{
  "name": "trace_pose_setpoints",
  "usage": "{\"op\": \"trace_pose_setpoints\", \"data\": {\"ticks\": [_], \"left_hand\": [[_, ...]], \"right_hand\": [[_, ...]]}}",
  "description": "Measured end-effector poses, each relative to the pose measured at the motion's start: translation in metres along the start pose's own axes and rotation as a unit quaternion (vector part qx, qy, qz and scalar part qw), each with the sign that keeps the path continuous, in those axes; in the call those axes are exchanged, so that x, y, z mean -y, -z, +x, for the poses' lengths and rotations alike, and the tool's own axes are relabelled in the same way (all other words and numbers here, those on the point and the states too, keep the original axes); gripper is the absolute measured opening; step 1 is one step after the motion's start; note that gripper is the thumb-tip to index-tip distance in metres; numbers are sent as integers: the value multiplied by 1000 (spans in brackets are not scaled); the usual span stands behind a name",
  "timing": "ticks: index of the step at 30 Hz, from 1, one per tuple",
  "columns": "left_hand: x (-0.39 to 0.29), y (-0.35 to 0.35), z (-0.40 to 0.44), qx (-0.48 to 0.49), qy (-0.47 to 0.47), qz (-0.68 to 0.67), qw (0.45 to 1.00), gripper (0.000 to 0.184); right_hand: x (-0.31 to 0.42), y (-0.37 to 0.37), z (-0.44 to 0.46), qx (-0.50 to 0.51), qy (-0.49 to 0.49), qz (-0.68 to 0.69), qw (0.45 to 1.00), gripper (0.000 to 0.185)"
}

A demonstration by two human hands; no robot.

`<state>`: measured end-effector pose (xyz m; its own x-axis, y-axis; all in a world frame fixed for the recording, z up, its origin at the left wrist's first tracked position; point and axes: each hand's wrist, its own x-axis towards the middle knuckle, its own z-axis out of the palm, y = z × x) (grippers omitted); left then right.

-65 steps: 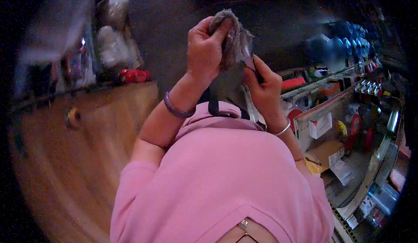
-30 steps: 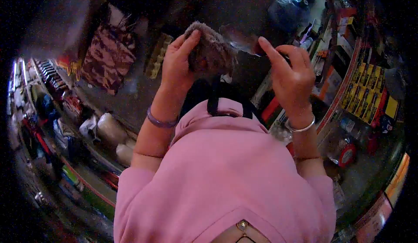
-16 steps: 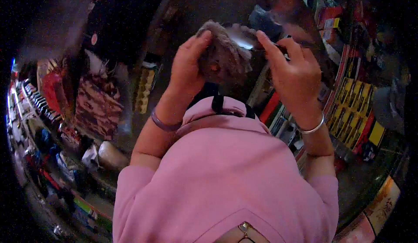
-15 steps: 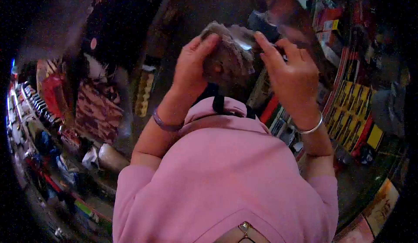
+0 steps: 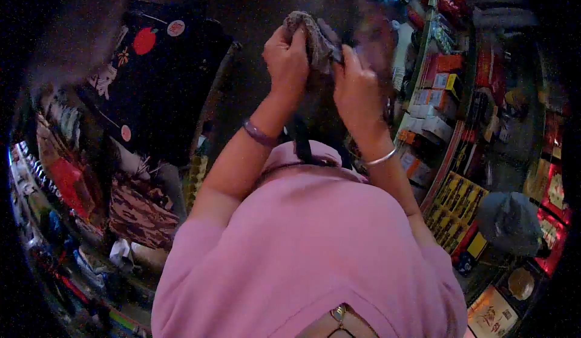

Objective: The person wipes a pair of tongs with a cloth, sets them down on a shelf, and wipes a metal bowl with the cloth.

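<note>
Gray cloth: the gray cloth (image 5: 310,34) is at the top middle of the frame, bunched up and held in the air.
Flat thing: the thin flat thing (image 5: 330,34) is just to the right of the cloth and looks like it touches it. The cloth hides part of it, so I can't tell what it is.
Left hand: the left hand (image 5: 287,58) pinches the cloth, with the thumb on top.
Right hand: the right hand (image 5: 359,91) seems to pinch the near end of the flat thing. It is a bit blurry.
Good holding: I think it helps to have thick cloth between the left fingers and the flat thing, as its edge could be sharp. A firm right hand should stop it from wobbling.
Dim light: it is dark up there, so small marks would be hard to see. More light could help.
Right side: the shelf (image 5: 443,179) holds white boxes (image 5: 437,126) and yellow packs (image 5: 455,205). It looks near the right arm, so a big swing could bump it.
Gray bundle: a soft-looking gray bundle (image 5: 511,222) is at the lower right.
Left side: dark fabric (image 5: 172,90) with a red shape is at the upper left. Blotchy fabric (image 5: 140,214) is below it.
</note>
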<state>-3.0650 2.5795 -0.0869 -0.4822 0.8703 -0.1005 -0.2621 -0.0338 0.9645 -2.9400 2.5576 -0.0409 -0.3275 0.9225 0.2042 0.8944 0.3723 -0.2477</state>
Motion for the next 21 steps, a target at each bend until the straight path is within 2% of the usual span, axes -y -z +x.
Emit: {"op": "trace_pose_setpoints", "data": {"ticks": [3,6,7,9,10,12,14,16,18,19,21], "left_hand": [[2,-11,7,-24,-63,25,997,12],[9,-17,29,-52,-36,-53,997,13],[2,-23,34,-59,-28,-35,997,13],[-7,-24,63,-69,-16,2,998,14],[-14,-25,61,-74,7,-39,996,13],[-19,-34,76,-83,54,-117,988,13],[6,-41,82,-98,34,-107,989,13],[22,-49,98,-100,23,-124,987,13],[26,-38,122,-90,39,-169,981,14],[19,-39,132,-114,6,-74,991,14],[1,-32,152,-121,11,-63,991,16]], "right_hand": [[2,1,30,-43,29,3,999,22],[-12,-18,44,-70,70,-1,995,13],[-21,-20,53,-68,88,-6,994,12],[-19,-22,75,-20,67,-5,998,12],[-14,-16,73,1,60,-3,998,13],[-27,-22,89,-29,92,-69,993,13],[-32,-27,103,-33,109,-93,989,12],[-35,-23,128,-20,108,-79,991,11],[-34,-44,148,-13,92,-2,996,18],[-38,-48,158,-11,82,38,996,24],[-31,-54,178,-26,115,4,993,26]]}}
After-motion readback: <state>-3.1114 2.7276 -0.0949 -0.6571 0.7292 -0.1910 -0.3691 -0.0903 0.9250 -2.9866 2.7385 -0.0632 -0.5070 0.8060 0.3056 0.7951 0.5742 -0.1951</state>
